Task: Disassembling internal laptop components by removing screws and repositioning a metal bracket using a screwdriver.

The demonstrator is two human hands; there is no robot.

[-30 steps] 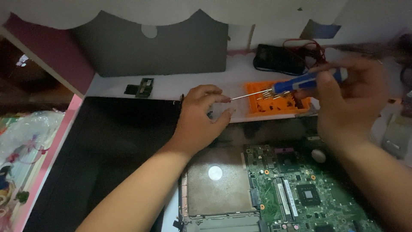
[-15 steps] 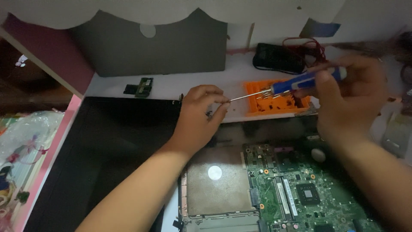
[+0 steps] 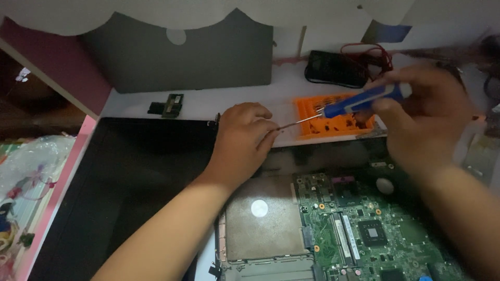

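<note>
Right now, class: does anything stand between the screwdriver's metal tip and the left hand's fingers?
Nothing visible does. The right hand holds the blue screwdriver, and its thin shaft runs leftward over the white desk straight to the left hand.

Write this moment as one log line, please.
left hand: fingers at screwdriver tip | right hand: holds blue screwdriver | below: opened laptop board | behind: orange tray

A blue-handled screwdriver (image 3: 359, 101) with a thin metal shaft lies nearly level above the orange tray (image 3: 312, 125), tip pointing left.
</note>
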